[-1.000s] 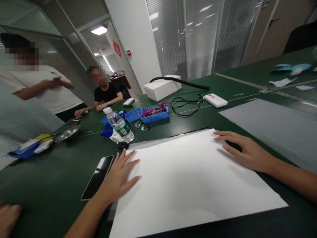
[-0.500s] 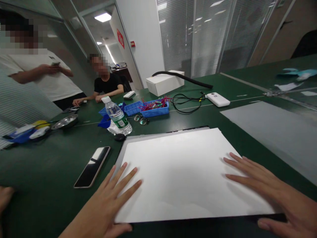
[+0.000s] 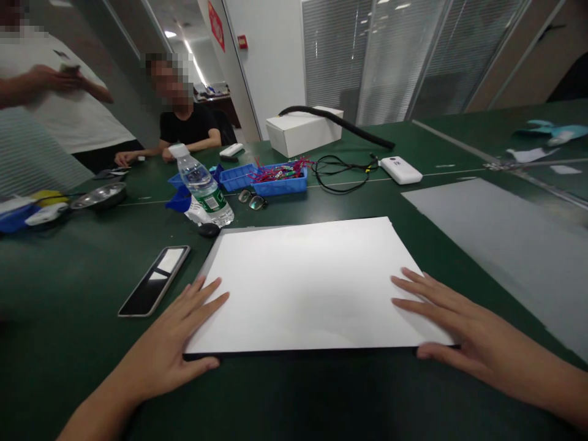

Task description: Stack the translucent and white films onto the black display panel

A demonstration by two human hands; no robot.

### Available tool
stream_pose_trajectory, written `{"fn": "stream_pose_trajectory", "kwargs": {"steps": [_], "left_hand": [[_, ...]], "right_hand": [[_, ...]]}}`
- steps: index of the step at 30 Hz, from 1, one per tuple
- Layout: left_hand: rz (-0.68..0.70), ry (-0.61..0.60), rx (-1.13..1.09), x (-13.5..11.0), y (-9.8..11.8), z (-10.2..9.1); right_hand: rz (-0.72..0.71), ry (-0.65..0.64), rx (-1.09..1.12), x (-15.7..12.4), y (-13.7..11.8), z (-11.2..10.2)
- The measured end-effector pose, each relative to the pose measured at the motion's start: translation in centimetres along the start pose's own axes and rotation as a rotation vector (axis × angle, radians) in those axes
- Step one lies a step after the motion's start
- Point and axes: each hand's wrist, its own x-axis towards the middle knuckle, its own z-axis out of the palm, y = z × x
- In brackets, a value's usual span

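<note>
A large white sheet of paper [image 3: 303,288] lies before me on top of a dark, flat board whose edge shows beneath it. On its left side rests my left hand [image 3: 179,337], fingers spread over the paper and thumb at the front edge. My right hand [image 3: 450,318] mirrors it on the right side, fingers stretched out on the sheet and thumb along the front edge. Neither hand is closed on anything. A smartphone [image 3: 155,280] lies on the green table just beyond my left hand.
Past the paper stand a water bottle [image 3: 204,190], glasses [image 3: 252,199], a blue tray [image 3: 281,185] of wired parts, a black cable [image 3: 342,177] and a white box [image 3: 303,131]. A grey sheet [image 3: 500,245] lies at right. Two people [image 3: 188,125] are across the table.
The paper, with the board under it, now lies squarer to the far sheet edge, and both hands stay spread on its sides. The view has shifted, and a hand at the far left has left it.
</note>
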Motion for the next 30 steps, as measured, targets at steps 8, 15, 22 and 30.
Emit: {"fn": "stream_pose_trajectory", "kwargs": {"steps": [8, 15, 22, 30], "left_hand": [[0.095, 0.135, 0.072, -0.9, -0.9, 0.8], [0.022, 0.024, 0.139, -1.5, 1.0, 0.4], [-0.237, 0.060, 0.251, -2.9, 0.4, 2.1], [-0.316, -0.027, 0.227, -3.0, -0.4, 2.8]], "right_hand": [[-0.007, -0.067, 0.034, 0.1, 0.1, -0.4], [0.001, -0.091, 0.006, 0.0, -0.6, -0.5], [0.071, -0.015, -0.129, -0.4, -0.9, 0.1], [0.044, 0.043, -0.305, -0.7, -0.4, 1.3]]}}
